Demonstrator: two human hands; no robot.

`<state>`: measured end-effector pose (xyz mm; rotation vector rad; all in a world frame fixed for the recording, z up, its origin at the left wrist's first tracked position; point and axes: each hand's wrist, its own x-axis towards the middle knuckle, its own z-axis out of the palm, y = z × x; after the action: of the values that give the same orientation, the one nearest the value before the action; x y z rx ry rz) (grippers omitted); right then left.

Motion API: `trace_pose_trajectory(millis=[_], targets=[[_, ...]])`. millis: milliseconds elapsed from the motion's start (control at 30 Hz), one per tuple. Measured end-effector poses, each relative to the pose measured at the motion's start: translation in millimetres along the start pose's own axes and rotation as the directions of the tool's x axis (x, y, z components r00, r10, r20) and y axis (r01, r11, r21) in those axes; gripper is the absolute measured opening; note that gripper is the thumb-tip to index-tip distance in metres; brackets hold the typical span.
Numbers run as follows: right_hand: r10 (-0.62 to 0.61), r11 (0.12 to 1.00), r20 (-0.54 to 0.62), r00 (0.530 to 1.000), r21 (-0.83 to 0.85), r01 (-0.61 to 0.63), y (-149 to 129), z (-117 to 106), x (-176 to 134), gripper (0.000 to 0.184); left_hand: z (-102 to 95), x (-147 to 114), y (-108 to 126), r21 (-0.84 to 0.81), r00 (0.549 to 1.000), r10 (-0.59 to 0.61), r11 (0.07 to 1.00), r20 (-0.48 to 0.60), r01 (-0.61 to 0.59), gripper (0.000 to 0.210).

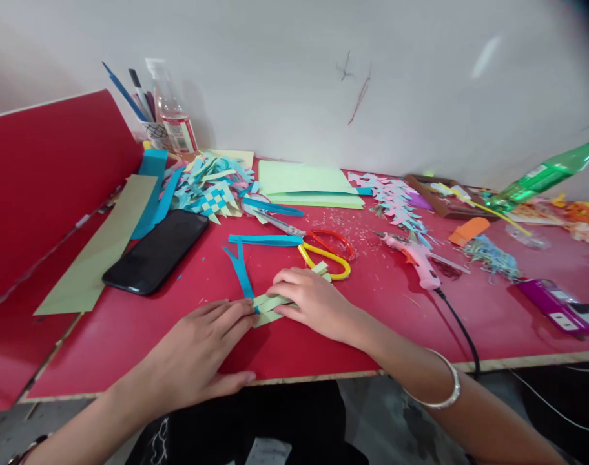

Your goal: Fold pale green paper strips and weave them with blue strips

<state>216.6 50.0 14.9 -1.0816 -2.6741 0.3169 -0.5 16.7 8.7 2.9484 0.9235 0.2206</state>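
Observation:
My left hand [210,345] lies flat near the table's front edge. Its fingertips rest on the left ends of pale green paper strips [269,316], and its thumb is spread apart. From above, my right hand [314,300] curls its fingers over the same strips, with more strip ends [322,269] sticking out past the knuckles. A blue paper strip [243,271] runs up from the fingertips of my left hand. How the strips cross is partly hidden by my fingers. Just beyond my right hand lie scissors [330,261] with red and yellow handles, beside another folded blue strip [265,240].
A black phone [156,252] lies left, by a long green sheet [101,245]. Behind are cut paper strips [212,184], green sheets [307,177] and a clear bottle [175,116]. Rightward are a corded pink glue gun [413,252], a purple device [556,307] and a tilted green bottle [541,177].

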Motion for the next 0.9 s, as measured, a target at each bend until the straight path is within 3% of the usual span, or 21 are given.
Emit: trace_pose_trajectory(millis=[200, 300, 433, 667, 900], targets=[[-0.126, 0.975, 0.012, 0.992, -0.182, 0.126, 3, -1, -2, 0.016, -1.6, 4, -3, -0.042, 1.000, -0.027, 0.999, -0.005, 0.026, 0.042], [-0.128, 0.968, 0.030, 0.991, -0.215, 0.132, 5, -2, -3, 0.019, -1.4, 6, -4, -0.062, 0.999, -0.038, 0.997, -0.030, 0.036, 0.038], [-0.065, 0.987, 0.018, 0.998, -0.147, 0.067, 8, -4, -3, 0.018, 1.8, 9, -3, -0.099, 0.988, -0.148, 0.985, -0.052, 0.143, 0.026], [0.059, 0.992, -0.091, 0.994, 0.118, -0.048, 7, -10, -7, 0.028, 5.4, 18, 0, -0.158, 0.942, -0.294, 0.950, -0.160, 0.270, 0.021], [0.093, 0.995, -0.109, 0.990, 0.055, -0.088, 19, -20, -10, 0.036, 6.1, 28, 8, -0.035, 0.906, -0.326, 0.944, -0.271, 0.329, 0.027]])
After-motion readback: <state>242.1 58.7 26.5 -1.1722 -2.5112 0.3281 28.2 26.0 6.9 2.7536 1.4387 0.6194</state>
